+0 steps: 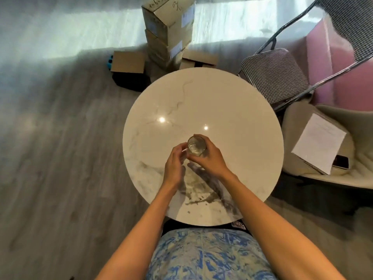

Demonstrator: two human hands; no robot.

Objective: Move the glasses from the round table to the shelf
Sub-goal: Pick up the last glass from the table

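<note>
The round tabletop (222, 102) is white marble with grey and black veins. The glass (196, 147) is clear. The shirt (207, 257) has blue and cream blotches. At 2 o'clock, the chair (274, 75) shows black-and-white houndstooth. The boxes (167, 31) are brown cardboard.

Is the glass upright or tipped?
Upright: the glass shows its open rim facing the camera, with the right hand gripping its side.

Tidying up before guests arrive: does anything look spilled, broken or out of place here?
Nothing spilled or broken. The glass is upright in the right hand, left hand beside it. Off the round table, cardboard boxes clutter the floor.
</note>
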